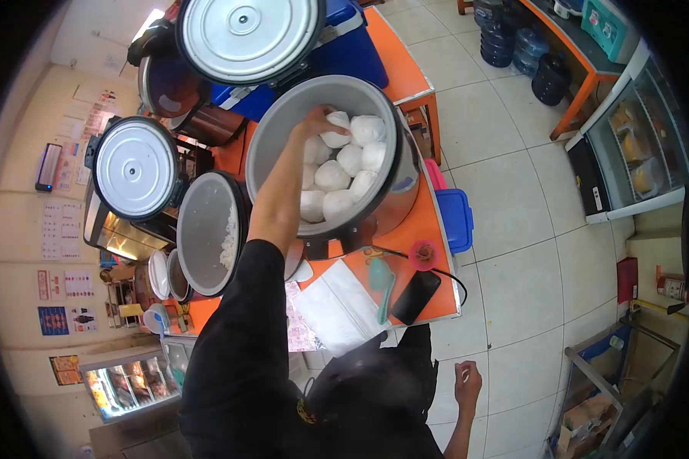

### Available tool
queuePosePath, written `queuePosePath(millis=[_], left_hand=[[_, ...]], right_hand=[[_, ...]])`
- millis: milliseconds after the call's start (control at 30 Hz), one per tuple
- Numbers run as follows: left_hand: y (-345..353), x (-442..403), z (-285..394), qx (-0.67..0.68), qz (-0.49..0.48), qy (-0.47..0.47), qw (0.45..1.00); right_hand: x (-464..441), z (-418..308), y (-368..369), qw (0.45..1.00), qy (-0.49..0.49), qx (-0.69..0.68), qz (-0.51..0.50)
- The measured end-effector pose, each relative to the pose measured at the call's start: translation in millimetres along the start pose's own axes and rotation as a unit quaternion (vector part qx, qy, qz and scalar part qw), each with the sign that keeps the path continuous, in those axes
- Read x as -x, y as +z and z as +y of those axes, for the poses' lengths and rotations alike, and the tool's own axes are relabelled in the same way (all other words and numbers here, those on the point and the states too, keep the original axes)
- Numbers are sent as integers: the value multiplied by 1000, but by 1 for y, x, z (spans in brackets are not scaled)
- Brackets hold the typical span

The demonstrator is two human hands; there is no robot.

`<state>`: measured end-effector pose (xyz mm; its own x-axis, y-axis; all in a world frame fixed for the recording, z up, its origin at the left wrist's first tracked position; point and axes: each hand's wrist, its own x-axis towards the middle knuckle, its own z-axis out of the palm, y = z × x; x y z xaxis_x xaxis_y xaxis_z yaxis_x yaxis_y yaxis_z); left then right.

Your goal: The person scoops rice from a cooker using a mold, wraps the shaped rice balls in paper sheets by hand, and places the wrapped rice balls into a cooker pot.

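Observation:
My left hand [314, 124] reaches into a large grey-lined rice cooker [272, 115], its fingers closed around a white wrapped packet [335, 131]. Several similar round white packets [332, 176] lie packed together in the cooker beside and below the hand. My right hand [468, 381] hangs low at my right side, away from the table, over the floor. Its fingers are curled in and nothing shows in them.
A second open cooker [200, 229] holds some loose rice [228, 241]. White paper sheets [341, 302], a green rice paddle [383, 287], a black phone [416, 298] and a pink container [423, 255] lie along the orange table's [444, 302] near edge. A cable crosses there.

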<state>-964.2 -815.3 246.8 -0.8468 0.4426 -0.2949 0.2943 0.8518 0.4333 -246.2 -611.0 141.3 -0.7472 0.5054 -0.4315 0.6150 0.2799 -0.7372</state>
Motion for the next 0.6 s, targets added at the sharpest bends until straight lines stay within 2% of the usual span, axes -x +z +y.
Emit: queuePosePath(millis=[33,67,100,167,200,300,400,500,533,600], left_hand=[[4,0,-8,51,14,-14,999],[21,-11,-35,104,83,-17,991],[36,-19,-42,147,174,-45,973],[74,-19,-50,227,358,-111,899],[83,-32,-60,246,328,-157,899],[98,-66,-76,232,304,-161,910],[87,-35,-30,185,360,-166,899],[66,-15,-4,179,427,-29,886],[63,-18,-4,211,421,-29,882],[67,-23,-7,272,417,-89,863]], right_hand=[[8,11,2,1000,14,-7,18],[15,24,11,999,27,-16,35],[18,34,23,998,38,-25,53],[24,35,41,996,63,-60,6],[25,30,49,995,59,-72,-20],[13,-5,61,992,38,-95,-68],[2,-17,67,990,37,-116,-75],[0,-4,66,990,32,-136,-36],[-1,-2,65,988,43,-145,-32],[2,3,59,984,68,-160,-33]])
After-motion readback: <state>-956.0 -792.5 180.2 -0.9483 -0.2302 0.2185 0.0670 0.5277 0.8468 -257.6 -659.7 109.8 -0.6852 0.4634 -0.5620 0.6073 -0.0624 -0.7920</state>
